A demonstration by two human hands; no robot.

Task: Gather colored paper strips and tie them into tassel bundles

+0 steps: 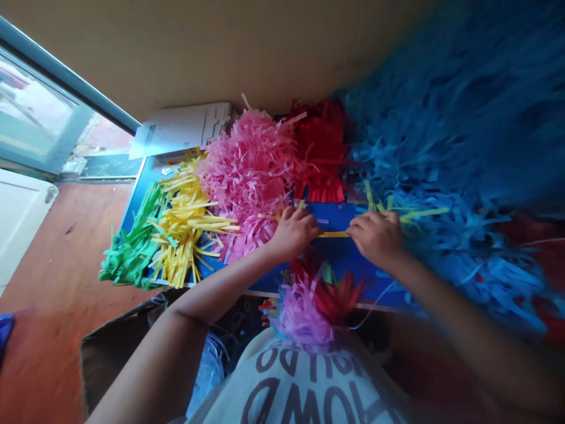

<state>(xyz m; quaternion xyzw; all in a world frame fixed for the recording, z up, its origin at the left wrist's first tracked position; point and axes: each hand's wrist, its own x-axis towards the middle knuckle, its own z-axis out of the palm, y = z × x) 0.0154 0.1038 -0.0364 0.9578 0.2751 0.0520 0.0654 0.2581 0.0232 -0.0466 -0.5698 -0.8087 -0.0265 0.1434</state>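
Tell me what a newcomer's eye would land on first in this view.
A huge mass of blue paper fringe fills the right side of the view. To its left, red fringe, pink fringe, yellow fringe and green fringe run in a bright row along a blue board. At the center, the left hand and right hand sit over the board, a yellow strip running between them.

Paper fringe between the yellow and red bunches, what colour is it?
The paper fringe is pink, shown best in the head view.
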